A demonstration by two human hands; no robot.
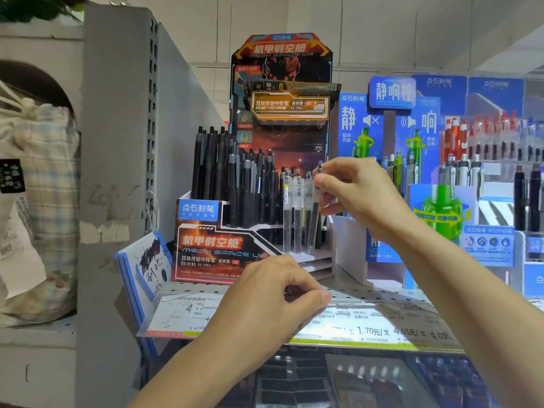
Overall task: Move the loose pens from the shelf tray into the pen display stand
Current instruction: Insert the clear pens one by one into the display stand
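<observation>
Pinching a clear pen near its top between thumb and fingertips, the right hand holds it almost upright, tip down, over the front right corner of the stand. The pen's lower end sits among three or four other clear pens already standing in the stand's front row, just left of that hand; whether it touches the bottom of its slot cannot be told. Further left of the hand, and behind the clear ones, a dense cluster of black pens fills the stand's rear tiers, the tallest at the far left. A tall printed backboard rises behind them.

Below and left of the right hand, the left hand hovers over the front edge of the shelf, fingers curled with thumb and forefinger pressed together on something small and dark; what it is cannot be made out. Under that hand a clear price strip runs along the shelf edge. Left of the left hand a scribbled test pad leans against the stand. Right of the right hand stand blue displays with more pens.
</observation>
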